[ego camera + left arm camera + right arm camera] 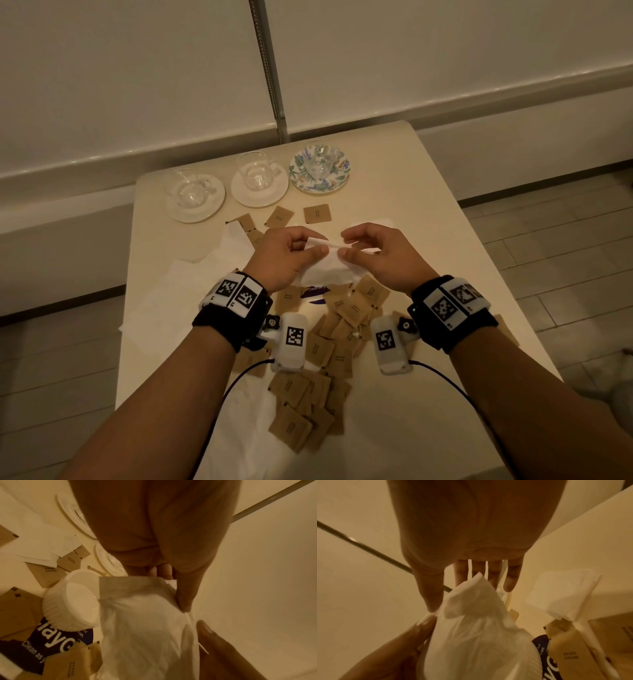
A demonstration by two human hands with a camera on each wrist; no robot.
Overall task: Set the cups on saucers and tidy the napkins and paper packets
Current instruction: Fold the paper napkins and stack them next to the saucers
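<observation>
nearest the person, brown paper packets (308, 407) lie in a loose heap across the front and middle of the table (428, 212), overlapping, some on white napkins (161, 301) spread flat at the left. a dark blue printed sachet (317, 294) sits among them, partly covered. none of this looks sorted yet, so packets + most napkins are left to do imo

mid table: both hands work on one white napkin (325, 267), held up off the surface. left hand (291, 253) has fingers curled, thumb + forefinger pinching the napkin's upper edge. right hand (373, 253) pinches the same edge just beside it, thumb tip against the paper; the other fingers (510, 580) stick out fairly straight behind the sheet. the two thumbs nearly touch. napkin hangs crumpled below the pinch, looks like a fold or straightening in progress, can't tell which

under the hands, in the left wrist view, a white ribbed bowl (75, 601) stands on the blue sachet, packets round it. a folded napkin (563, 597) lies to the right of the hands. a few single packets (317, 214) lie apart just beyond the hands

far end: three glass cups, each on a saucer: left cup (188, 188) on a clear saucer (205, 214), middle cup (255, 171) on a white saucer (250, 200), right cup (320, 159) on a flowered saucer (298, 176). so cup part looks done; roughly a third of the job by my guess
</observation>
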